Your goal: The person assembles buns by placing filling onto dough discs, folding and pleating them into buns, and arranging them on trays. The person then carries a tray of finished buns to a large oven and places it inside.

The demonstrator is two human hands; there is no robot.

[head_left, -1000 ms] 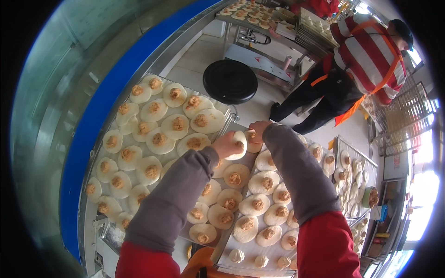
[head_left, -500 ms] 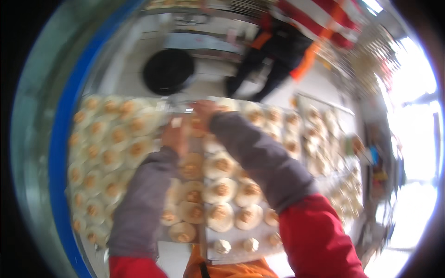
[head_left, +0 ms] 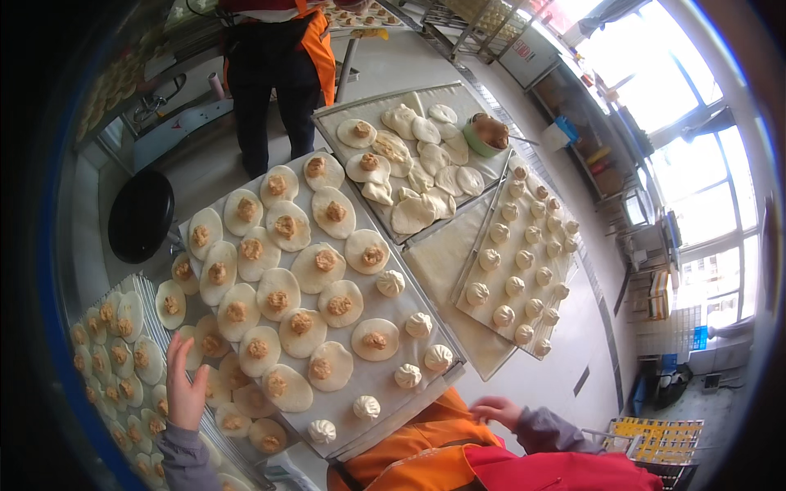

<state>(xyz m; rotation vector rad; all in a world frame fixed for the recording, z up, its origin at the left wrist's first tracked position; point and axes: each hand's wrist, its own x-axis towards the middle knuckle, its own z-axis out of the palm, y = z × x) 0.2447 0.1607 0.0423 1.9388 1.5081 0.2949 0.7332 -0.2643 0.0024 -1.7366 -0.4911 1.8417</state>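
My left hand (head_left: 187, 385) is raised at the left side of the near tray (head_left: 426, 315), fingers stretched and thumb apart, with nothing in it. Flat dough rounds topped with orange-brown filling (head_left: 278, 301) cover most of that tray. Along its right and near edges sit several closed, pleated buns (head_left: 365, 407). My right hand (head_left: 497, 412) hangs low past the tray's near right corner, beside my orange apron (head_left: 434, 425). Its fingers are loosely extended and hold nothing.
Another tray (head_left: 336, 123) holds plain dough rounds and a green bowl of filling (head_left: 486, 135). To the right, a tray of pleated buns (head_left: 514, 286) lies on a cloth-covered surface. More filled rounds (head_left: 119, 356) lie at left. A black stool (head_left: 141, 216) and a person (head_left: 277, 90) stand beyond.
Both hands have come apart from the tray's far end. My left hand is now at its left side, my right hand low by my body. The view has turned to the right.
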